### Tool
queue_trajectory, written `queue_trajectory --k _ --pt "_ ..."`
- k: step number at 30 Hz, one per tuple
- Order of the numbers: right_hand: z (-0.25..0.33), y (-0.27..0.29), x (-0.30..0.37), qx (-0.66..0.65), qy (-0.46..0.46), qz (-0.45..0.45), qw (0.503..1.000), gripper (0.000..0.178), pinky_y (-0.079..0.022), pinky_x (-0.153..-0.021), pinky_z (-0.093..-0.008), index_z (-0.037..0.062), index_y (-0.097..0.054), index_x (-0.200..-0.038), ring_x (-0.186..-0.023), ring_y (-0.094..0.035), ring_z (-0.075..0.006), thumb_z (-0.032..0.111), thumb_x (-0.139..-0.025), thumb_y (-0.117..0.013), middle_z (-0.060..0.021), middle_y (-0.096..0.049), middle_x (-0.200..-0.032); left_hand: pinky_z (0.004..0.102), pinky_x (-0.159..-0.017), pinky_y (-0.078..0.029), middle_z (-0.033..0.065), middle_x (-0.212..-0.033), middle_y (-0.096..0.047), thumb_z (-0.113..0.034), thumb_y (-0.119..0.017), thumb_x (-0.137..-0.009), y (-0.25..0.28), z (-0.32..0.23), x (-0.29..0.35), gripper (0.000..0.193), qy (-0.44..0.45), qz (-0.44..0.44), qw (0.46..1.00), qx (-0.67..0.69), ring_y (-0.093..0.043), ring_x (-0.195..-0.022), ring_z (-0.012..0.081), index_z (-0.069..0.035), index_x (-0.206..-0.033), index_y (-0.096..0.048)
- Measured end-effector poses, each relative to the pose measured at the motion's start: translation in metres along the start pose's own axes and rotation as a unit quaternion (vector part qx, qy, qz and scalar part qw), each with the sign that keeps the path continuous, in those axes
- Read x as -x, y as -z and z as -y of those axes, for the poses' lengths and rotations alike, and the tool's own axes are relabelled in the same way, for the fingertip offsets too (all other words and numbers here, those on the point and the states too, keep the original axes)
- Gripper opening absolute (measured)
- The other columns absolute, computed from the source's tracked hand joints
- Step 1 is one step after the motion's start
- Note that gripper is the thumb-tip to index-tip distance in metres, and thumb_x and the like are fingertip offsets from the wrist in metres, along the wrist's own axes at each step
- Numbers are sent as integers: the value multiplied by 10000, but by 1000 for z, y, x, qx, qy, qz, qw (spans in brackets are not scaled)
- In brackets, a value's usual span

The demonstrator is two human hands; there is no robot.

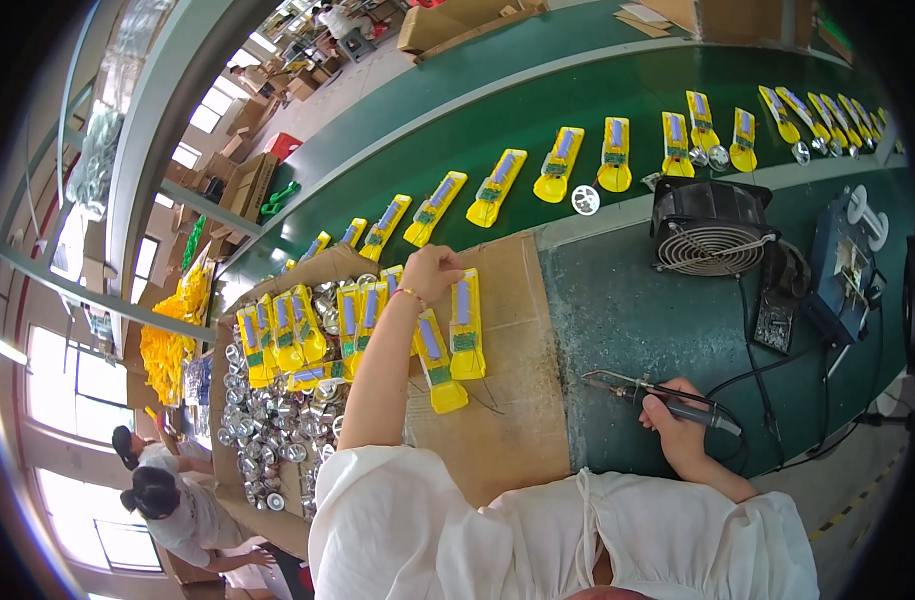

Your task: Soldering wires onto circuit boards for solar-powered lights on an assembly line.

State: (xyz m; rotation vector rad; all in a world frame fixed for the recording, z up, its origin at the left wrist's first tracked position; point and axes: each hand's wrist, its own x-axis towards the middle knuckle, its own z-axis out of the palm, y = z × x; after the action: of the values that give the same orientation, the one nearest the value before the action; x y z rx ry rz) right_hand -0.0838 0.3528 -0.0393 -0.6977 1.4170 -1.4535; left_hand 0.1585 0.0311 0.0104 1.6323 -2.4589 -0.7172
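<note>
My left hand (pixel 438 272) reaches forward with fingers bent together at the upper ends of two yellow flashlight housings. One yellow housing (pixel 467 335) lies just right of the fingers, and a second housing (pixel 440 375) lies beneath the wrist; both carry a pale purple battery and a green circuit board. Whether the fingertips pinch one of them is hidden. My right hand (pixel 678 430) is wrapped round a soldering iron (pixel 700 412), with its thin tip and feed tube pointing left over the green bench. Both housings rest on a brown cardboard sheet (pixel 518 390).
An open carton (pixel 223 400) at left holds shiny reflectors (pixel 278 440) and more yellow housings (pixel 293 330). Beyond, a row of housings lies along the green conveyor (pixel 378 150). A black fan (pixel 713 225), a solder spool (pixel 868 215) and cables stand right. Co-workers (pixel 178 500) sit at left.
</note>
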Motion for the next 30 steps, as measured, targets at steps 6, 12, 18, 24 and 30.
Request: queue_trajectory --k 6,12,18,24,30 --pt "-5 6 3 -32 -4 -26 999 109 -451 -516 -218 1 -518 -814 -566 -551 -94 63 -802 -608 -66 -582 -653 464 -934 -338 170 -1273 -363 -367 -711 -686 -27 -40 120 595 -37 -250 958 -136 -383 -1133 371 -123 -1184 -494" --pt "-5 0 3 -21 20 -10 1000 124 -443 -513 -213 0 -517 -812 -561 -543 -87 74 -805 -616 -65 -578 -647 493 -974 -286 206 -1376 -234 -407 -733 -646 -73 -49 163 778 -12 -257 961 -100 -269 -1232 403 -166 -1305 -398" --pt "-5 0 1 -27 31 -18 999 112 -443 -511 -214 5 -521 -807 -562 -544 -89 66 -803 -616 -63 -575 -642 451 -927 -341 153 -1321 -367 -294 -679 -664 -62 -23 135 519 -137 -234 937 -222 -354 -1216 319 -202 -1159 -553" --pt "-8 0 -1 -21 42 -15 999 125 -453 -526 -214 10 -520 -806 -575 -554 -87 72 -796 -629 -59 -581 -652 456 -922 -350 186 -1291 -378 -322 -645 -719 -53 -3 134 452 -86 -232 953 -176 -367 -1197 343 -122 -1113 -550" --pt "-8 3 -3 -4 24 -19 1000 101 -467 -526 -236 2 -498 -826 -582 -551 -104 46 -813 -587 -78 -571 -679 416 -886 -380 179 -1211 -461 -279 -664 -747 -10 -65 77 429 -172 -317 924 -130 -469 -1079 346 -82 -1107 -539"
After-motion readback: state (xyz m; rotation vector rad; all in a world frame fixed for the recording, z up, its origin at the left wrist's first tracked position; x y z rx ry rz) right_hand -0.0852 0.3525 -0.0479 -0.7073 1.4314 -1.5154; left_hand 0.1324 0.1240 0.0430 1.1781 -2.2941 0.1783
